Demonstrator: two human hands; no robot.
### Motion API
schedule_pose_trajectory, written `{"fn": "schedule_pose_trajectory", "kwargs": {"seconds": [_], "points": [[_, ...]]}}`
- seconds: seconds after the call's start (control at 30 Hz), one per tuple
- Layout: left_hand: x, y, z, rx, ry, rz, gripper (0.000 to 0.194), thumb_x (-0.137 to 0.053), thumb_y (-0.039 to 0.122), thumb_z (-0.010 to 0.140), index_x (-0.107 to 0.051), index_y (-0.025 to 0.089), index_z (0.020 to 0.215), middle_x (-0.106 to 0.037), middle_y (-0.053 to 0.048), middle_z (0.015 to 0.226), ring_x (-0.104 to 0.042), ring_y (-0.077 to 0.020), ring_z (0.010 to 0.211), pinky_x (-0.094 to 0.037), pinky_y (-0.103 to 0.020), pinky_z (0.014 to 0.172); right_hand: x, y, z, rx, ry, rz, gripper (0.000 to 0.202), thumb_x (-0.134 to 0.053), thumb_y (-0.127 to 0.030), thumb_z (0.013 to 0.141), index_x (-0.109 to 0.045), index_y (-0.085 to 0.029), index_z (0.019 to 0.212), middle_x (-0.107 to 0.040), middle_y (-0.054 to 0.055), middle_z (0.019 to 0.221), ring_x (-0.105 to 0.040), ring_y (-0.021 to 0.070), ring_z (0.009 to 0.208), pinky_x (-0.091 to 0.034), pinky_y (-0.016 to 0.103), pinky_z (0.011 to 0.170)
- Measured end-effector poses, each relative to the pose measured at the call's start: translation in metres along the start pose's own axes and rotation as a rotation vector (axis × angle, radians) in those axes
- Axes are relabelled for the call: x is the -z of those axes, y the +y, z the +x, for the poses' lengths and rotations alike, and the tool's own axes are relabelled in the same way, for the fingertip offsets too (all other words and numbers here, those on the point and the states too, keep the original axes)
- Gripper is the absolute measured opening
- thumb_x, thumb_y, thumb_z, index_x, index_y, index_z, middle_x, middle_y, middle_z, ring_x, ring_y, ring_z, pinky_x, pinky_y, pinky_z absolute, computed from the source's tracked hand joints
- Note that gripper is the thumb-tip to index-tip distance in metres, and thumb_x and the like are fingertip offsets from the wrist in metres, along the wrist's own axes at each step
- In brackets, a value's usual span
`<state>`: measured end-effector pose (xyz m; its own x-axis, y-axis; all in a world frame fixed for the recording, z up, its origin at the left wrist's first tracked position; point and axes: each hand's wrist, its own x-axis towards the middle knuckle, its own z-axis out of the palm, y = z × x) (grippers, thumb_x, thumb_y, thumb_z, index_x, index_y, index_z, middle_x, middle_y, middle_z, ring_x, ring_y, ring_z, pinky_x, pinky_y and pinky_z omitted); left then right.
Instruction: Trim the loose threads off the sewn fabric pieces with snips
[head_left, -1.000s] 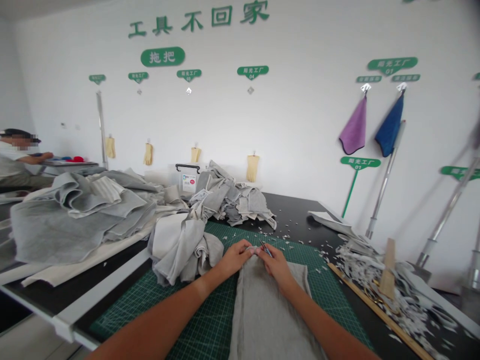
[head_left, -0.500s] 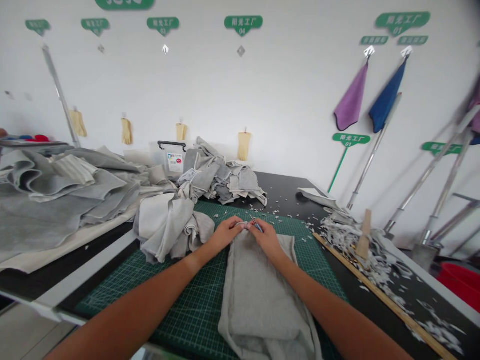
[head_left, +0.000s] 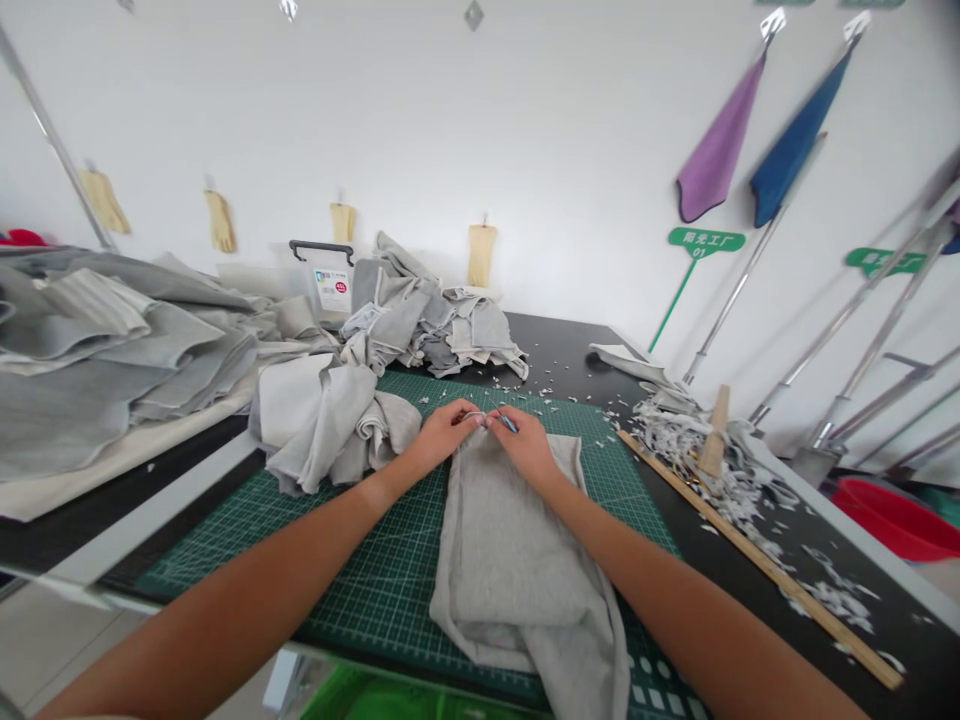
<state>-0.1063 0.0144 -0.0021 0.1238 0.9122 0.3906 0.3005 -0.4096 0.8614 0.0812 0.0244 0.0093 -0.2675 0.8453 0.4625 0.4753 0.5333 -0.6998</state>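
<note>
A long grey cloth (head_left: 517, 540) lies over the green cutting mat (head_left: 375, 570), its near end hanging past the table's front edge. My left hand (head_left: 448, 428) pinches the far edge of this cloth near its left corner. Close beside it, my right hand (head_left: 521, 435) grips the same edge with closed fingers. A small blue tool (head_left: 508, 424) is tucked in my right hand; most of it is hidden by the fingers. A bundle of folded grey cloths (head_left: 330, 415) rests on the mat left of my left hand.
Large grey sheets (head_left: 112, 360) are stacked at the left. A heap of grey pieces (head_left: 442, 320) stands behind the mat near a clear box (head_left: 330, 285). To the right lie a wooden ruler (head_left: 757, 560), white scraps (head_left: 675, 440) and a wooden handle (head_left: 716, 435).
The view has tilted down and shifted slightly. Both hands stay at the cloth's far edge, and the blue tool's tip shows less than before.
</note>
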Motion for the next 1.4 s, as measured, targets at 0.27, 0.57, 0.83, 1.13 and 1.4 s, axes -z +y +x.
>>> {"fn": "schedule_pose_trajectory", "kwargs": {"seconds": [0.27, 0.57, 0.83, 1.13, 1.4], "points": [[0.0015, 0.0013, 0.0, 0.033, 0.03, 0.023, 0.031, -0.059, 0.044, 0.088, -0.069, 0.016, 0.095, -0.065, -0.002, 0.082, -0.055, -0.0164, 0.076, -0.041, -0.025, 0.07, 0.0001, -0.0019, -0.0006, -0.02, 0.036, -0.025, 0.031, -0.055, -0.046, 0.089, -0.072, -0.02, 0.09, -0.066, -0.001, 0.076, -0.05, 0.0148, 0.067, -0.033, 0.025, 0.064], [0.0023, -0.0009, 0.0, 0.029, 0.047, 0.051, 0.029, -0.063, 0.042, 0.086, -0.071, 0.016, 0.094, -0.067, -0.002, 0.081, -0.056, -0.0161, 0.075, -0.042, -0.025, 0.07, -0.0021, -0.0017, -0.002, -0.02, 0.029, -0.023, 0.031, -0.055, -0.048, 0.09, -0.07, -0.021, 0.091, -0.064, -0.001, 0.075, -0.049, 0.0147, 0.065, -0.033, 0.025, 0.062], [0.0001, -0.0018, 0.0028, 0.045, 0.079, -0.174, 0.029, -0.065, 0.042, 0.085, -0.068, 0.015, 0.096, -0.072, -0.005, 0.09, -0.064, -0.018, 0.084, -0.048, -0.028, 0.079, -0.0045, 0.0023, -0.0009, 0.009, -0.016, 0.022, 0.018, -0.053, -0.035, 0.089, -0.068, -0.024, 0.092, -0.065, -0.003, 0.078, -0.052, 0.0149, 0.065, -0.034, 0.026, 0.063], [-0.0004, -0.0004, 0.003, 0.029, 0.06, -0.217, 0.032, -0.066, 0.044, 0.085, -0.068, 0.015, 0.099, -0.073, -0.006, 0.095, -0.066, -0.0188, 0.089, -0.049, -0.029, 0.084, -0.0031, -0.001, -0.0035, -0.037, -0.091, 0.081, 0.031, -0.051, -0.052, 0.094, -0.063, -0.024, 0.086, -0.05, -0.005, 0.066, -0.045, 0.0144, 0.062, -0.031, 0.025, 0.059], [-0.001, -0.0001, 0.0005, 0.047, 0.023, -0.234, 0.032, -0.065, 0.044, 0.086, -0.069, 0.015, 0.1, -0.073, -0.005, 0.096, -0.065, -0.0185, 0.089, -0.048, -0.028, 0.082, -0.0029, -0.005, -0.0063, -0.025, -0.121, 0.12, 0.04, -0.044, -0.056, 0.099, -0.053, -0.023, 0.078, -0.049, -0.005, 0.068, -0.047, 0.0143, 0.066, -0.032, 0.025, 0.06]]}}
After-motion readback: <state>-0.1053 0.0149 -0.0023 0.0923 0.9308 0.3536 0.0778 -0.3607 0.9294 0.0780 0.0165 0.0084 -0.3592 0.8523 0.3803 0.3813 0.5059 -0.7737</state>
